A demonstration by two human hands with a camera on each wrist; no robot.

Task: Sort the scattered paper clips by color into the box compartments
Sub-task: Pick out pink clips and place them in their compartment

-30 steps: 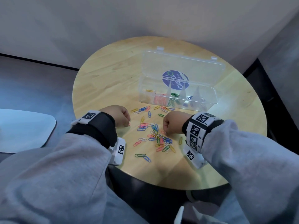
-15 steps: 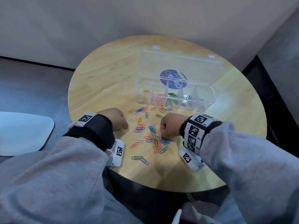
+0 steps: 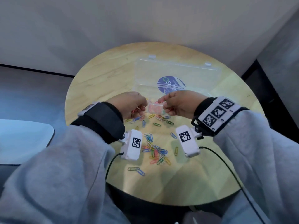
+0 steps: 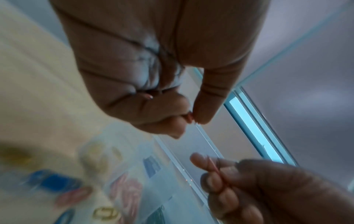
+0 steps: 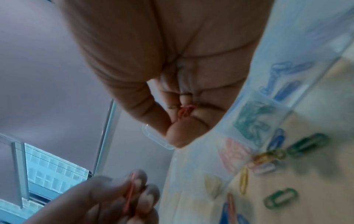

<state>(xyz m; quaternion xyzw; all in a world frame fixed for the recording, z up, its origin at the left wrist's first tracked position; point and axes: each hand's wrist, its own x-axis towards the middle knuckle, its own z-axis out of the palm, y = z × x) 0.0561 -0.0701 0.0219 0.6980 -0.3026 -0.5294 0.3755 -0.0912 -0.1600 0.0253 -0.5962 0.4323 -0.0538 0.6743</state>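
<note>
Your left hand point(image 3: 129, 105) pinched pink clips point(image 4: 189, 117) in curled fingers just over the box point(image 3: 155, 109), its pink compartment below; your right hand point(image 3: 178, 104) pinched more, ready to drop. Loose clips point(image 3: 155, 151) lay on the desk point(image 3: 97, 81) nearer you.

Both arms reach forward, forearms in grey sleeves point(image 3: 68, 160), converging toward the middle — hands face each other, close but not touching.

Left hand point(image 3: 129, 104): raised, knuckles up, fingers curled under; thumb and forefinger pressed together on a pink paper clip, seen in the left wrist view as a sliver of red between the tips point(image 4: 189, 117). Dark wrist band point(image 3: 103, 122) with a white tagged unit hanging below.

Right hand point(image 3: 179, 105): same height, fingers curled inward, thumb extended toward the left hand. Right wrist view shows pink clips point(image 5: 184, 111) bunched in the curled fingers. White band with three printed markers point(image 3: 216, 112) — tagged unit beneath it.
</note>
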